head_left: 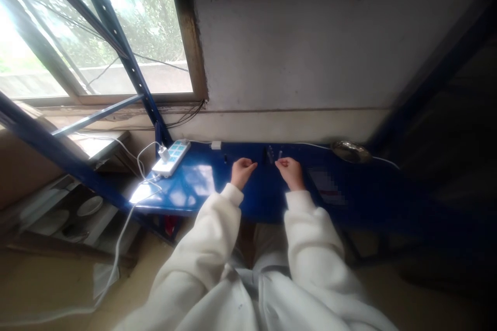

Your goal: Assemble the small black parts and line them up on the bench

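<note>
"Hands low over the blue table [248, 201], a gap between them! How's the left hand [244, 170]?"

"Curled, thumb and fingertips close; whether it grips anything, I can't tell. Dark bit [225, 158] at its ten o'clock, power strip [171, 158] out at nine!"

"And the right hand [289, 171]?"

"Fingers bent in, a clear piece [280, 154] right by the tips, at eleven! Held or merely behind? Can't say."

"The other clear pieces [271, 154]?"

"Bunched on the table, ten o'clock from the right hand, two from the left! Shiny dish [351, 151] between two and three, well right!"
</note>
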`<state>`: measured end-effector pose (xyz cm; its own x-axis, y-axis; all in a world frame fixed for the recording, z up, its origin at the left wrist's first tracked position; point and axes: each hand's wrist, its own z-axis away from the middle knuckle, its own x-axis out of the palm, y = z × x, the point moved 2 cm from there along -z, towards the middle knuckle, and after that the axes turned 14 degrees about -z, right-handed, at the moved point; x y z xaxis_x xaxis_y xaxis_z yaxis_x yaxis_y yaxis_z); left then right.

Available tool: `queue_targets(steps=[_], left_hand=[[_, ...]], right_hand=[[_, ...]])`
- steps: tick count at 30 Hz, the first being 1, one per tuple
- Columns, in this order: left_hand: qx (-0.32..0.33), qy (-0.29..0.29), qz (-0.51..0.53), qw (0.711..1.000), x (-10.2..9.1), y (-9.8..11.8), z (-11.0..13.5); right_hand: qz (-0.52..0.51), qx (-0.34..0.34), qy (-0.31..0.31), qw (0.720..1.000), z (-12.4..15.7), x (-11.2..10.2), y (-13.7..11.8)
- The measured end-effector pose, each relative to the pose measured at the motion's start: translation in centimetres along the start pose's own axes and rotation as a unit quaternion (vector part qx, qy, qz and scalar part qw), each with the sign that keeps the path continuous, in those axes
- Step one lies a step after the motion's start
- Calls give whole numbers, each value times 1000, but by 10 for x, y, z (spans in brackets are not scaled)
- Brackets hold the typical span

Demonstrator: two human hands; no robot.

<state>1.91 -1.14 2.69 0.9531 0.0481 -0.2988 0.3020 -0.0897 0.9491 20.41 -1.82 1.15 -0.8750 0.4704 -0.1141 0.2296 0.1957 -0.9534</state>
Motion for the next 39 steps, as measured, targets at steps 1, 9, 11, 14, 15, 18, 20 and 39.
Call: queue_targets(steps=[1,9,11,14,15,18,20,39], left_hand=[[7,-7,-29,1000,8,-2,-7],[-5,-63,-279,958,59,-17,-42],[-7,-60,-307,950,65,-20,-45],[-6,-54,-333,941,70,-24,-48],[-3,-53,-340,939,71,-26,-48],[4,-51,-367,929,74,-31,-50],[7,-56,-386,921,75,-33,-50],[138,-21,-481,866,29,-13,-53]], right_hand=[[13,16,1,1000,-5,-2,8],[162,51,-45,984,-23,16,43],[198,53,-57,977,-24,21,47],[228,64,-69,969,-25,25,52],[235,67,-72,967,-26,26,53],[254,73,-79,961,-26,27,53],[267,72,-84,957,-26,28,52],[286,99,-136,943,-30,27,50]])
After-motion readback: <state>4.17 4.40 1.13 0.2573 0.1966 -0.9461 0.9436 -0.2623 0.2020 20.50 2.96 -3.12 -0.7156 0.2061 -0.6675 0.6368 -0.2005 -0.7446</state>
